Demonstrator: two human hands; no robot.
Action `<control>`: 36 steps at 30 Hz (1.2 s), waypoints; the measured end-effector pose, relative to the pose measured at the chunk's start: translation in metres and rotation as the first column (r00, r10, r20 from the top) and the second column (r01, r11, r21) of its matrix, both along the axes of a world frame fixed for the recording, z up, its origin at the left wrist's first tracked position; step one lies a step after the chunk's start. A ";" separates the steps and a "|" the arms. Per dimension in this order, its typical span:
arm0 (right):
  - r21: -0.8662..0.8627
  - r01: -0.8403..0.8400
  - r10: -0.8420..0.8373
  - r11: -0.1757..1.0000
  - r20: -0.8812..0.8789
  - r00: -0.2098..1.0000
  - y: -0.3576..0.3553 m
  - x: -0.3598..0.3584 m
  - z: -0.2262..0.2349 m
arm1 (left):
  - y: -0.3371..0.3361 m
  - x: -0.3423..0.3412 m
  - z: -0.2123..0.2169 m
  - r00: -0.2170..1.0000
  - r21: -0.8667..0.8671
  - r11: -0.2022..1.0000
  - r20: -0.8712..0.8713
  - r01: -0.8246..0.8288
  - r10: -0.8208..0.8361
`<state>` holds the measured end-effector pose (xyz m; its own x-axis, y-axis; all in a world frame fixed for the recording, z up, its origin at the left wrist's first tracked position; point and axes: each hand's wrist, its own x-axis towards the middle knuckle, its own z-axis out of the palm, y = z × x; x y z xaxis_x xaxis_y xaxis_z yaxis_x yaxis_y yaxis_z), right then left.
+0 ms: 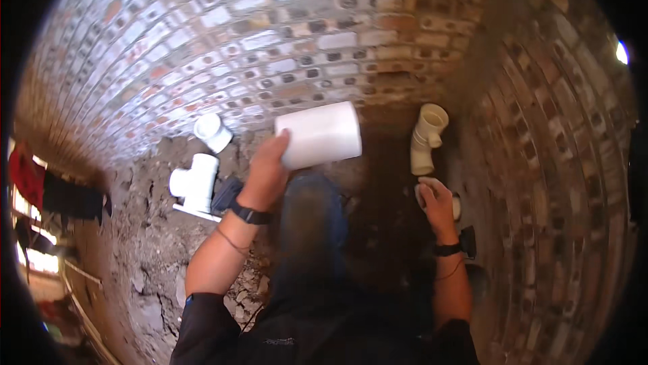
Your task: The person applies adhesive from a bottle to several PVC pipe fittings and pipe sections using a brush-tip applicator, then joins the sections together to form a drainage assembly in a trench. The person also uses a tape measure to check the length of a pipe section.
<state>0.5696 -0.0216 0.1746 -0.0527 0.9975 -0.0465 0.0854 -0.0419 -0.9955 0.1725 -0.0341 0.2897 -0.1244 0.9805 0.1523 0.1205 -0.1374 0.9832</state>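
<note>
My left hand [265,170] grips a short length of wide white plastic pipe [320,135] by its left end, above the ground before the brick wall. My right hand [437,204] is lower down on the right, fingers curled over a round white pipe fitting [457,207], which it mostly covers. Just beyond those fingers a cream-coloured bent fitting [425,141] with a side stub stands with its open end up. To the left, a white tee fitting [198,183] and a smaller white coupling [213,133] rest on the soil.
A dark tool-like object [227,194] lies beside the tee. Brick walls [324,41] rise ahead and close on the right [540,176]. Rough broken soil [145,257] covers the left side. Clothes [67,193] hang at far left. My knee [314,216] is between my arms.
</note>
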 end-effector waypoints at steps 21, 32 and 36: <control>-0.124 -0.395 0.411 0.910 0.381 0.828 0.041 -0.135 -0.083 | 0.128 0.144 -0.012 0.851 -0.031 0.989 0.514 0.146 -0.110; 0.043 -0.761 0.369 0.648 0.856 0.362 0.127 -0.395 -0.153 | 0.115 0.102 0.004 0.962 -0.134 0.976 0.237 0.171 -0.136; 0.102 -0.750 0.215 0.653 0.925 0.313 0.138 -0.416 -0.167 | 0.116 0.098 0.007 0.959 -0.071 0.990 0.268 0.120 -0.097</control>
